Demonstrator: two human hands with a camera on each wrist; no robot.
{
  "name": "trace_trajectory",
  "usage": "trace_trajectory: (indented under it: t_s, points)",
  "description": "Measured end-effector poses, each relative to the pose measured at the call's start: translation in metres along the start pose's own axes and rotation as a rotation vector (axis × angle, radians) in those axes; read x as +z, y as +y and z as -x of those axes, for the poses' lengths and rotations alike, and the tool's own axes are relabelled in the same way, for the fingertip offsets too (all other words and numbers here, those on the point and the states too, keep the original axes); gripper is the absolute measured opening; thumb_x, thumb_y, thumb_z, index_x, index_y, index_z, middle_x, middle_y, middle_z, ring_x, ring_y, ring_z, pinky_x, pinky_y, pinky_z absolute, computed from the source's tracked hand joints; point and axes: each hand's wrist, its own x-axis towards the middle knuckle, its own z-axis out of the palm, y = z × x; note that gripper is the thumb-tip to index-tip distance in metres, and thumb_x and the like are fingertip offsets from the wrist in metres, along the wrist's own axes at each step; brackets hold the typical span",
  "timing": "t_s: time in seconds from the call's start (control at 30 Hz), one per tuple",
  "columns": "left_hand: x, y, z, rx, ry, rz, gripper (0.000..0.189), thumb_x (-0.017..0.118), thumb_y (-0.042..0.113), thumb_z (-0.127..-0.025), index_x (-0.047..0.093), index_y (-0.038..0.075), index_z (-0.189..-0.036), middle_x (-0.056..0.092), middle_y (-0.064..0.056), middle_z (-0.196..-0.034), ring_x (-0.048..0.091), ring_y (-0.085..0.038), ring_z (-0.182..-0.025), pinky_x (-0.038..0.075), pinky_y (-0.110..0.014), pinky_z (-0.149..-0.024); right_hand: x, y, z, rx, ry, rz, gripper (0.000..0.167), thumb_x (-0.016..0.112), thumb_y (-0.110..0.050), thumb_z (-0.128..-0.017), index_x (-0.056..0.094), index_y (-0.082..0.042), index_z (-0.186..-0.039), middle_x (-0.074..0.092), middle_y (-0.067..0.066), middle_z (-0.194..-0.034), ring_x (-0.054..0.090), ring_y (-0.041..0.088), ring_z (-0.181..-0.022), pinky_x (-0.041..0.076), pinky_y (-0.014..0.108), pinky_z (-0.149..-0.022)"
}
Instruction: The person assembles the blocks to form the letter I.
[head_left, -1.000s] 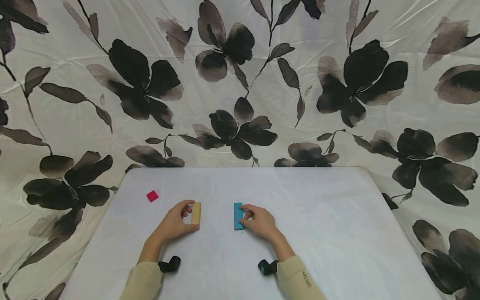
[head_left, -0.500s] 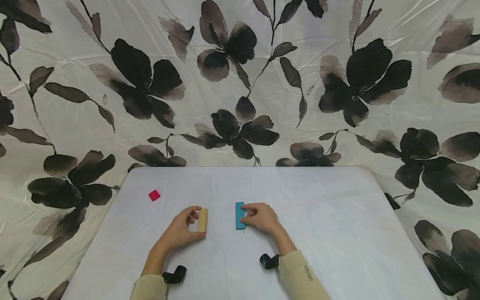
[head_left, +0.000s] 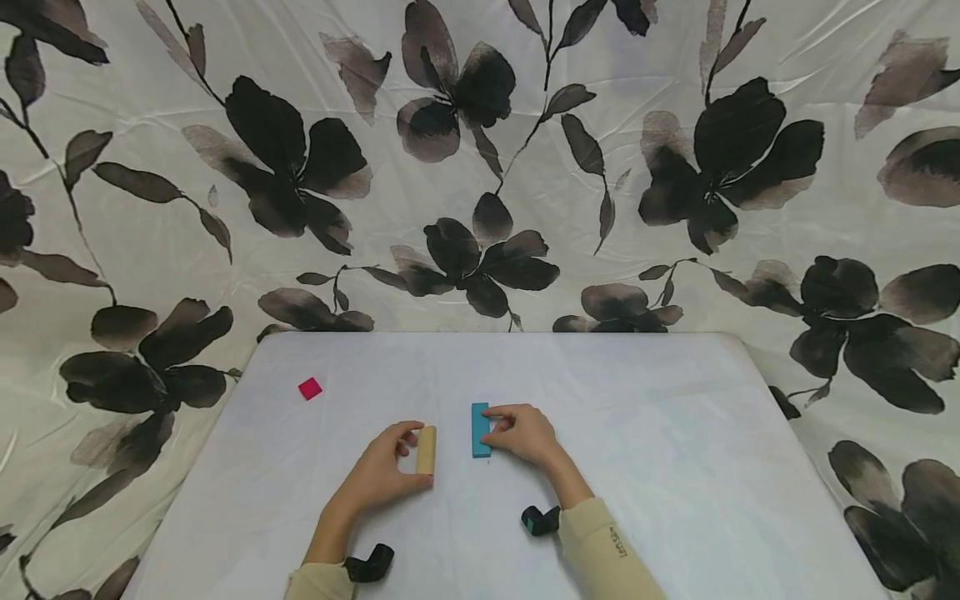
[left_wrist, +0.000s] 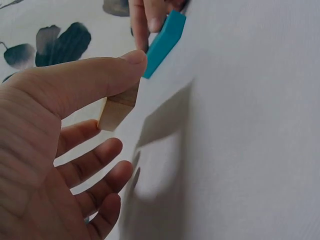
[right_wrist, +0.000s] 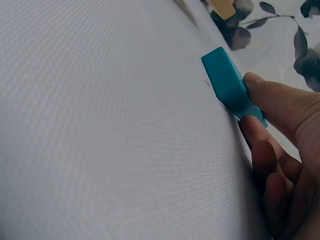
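Left hand [head_left: 385,472], pinching yellow block [head_left: 426,451] (seemingly raised, left-wrist view), neared right hand [head_left: 527,435] pinching blue block [head_left: 479,431].

Narrow gap between yellow block [head_left: 426,451] and blue block [head_left: 480,431], free tabletop [head_left: 450,367] beyond

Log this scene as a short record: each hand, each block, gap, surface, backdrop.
Left hand: holds the yellow block by its ends, thumb at the near end
Right hand: thumb and finger grip the blue block at its right side
Gap: yellow block left of the blue block and slightly nearer the person, not touching
Red piece: far left, untouched
Surface: white table
Backdrop: floral cloth beyond the table's far edge
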Motion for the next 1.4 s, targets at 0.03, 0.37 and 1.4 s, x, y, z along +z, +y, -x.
trace_trajectory:
  t_s: [0.03, 0.37, 1.4]
  points:
    - [0.002, 0.001, 0.000, 0.000, 0.003, -0.004, 0.082, 0.094, 0.026, -0.060, 0.056, 0.017, -0.131, 0.056, 0.007, -0.103, 0.052, -0.016, -0.091, 0.046, -0.035, -0.077, 0.000, 0.000, 0.000, 0.001, 0.001, 0.002, 0.042, 0.082, -0.033, -0.077, 0.072, -0.021, -0.116, 0.064, -0.014, -0.071, 0.058, 0.008, -0.065, 0.044, 0.029, -0.064]
    - [0.019, 0.009, 0.007, -0.005, 0.004, -0.021, 0.082, 0.093, 0.030, -0.061, 0.055, 0.016, -0.132, 0.056, 0.008, -0.102, 0.052, -0.012, -0.091, 0.046, -0.036, -0.079, 0.000, -0.001, -0.001, 0.013, 0.003, 0.009, 0.043, 0.083, -0.032, -0.077, 0.072, -0.021, -0.117, 0.064, -0.013, -0.071, 0.057, 0.008, -0.065, 0.043, 0.029, -0.064]
    - [0.053, 0.037, 0.021, 0.079, -0.018, -0.108, 0.082, 0.089, 0.041, -0.065, 0.053, 0.015, -0.134, 0.055, 0.011, -0.102, 0.052, -0.011, -0.091, 0.047, -0.034, -0.075, 0.003, 0.004, -0.002, -0.018, 0.012, 0.050, 0.044, 0.082, -0.038, -0.077, 0.072, -0.023, -0.117, 0.045, -0.008, -0.049, 0.037, 0.006, -0.044, 0.027, 0.023, -0.042]
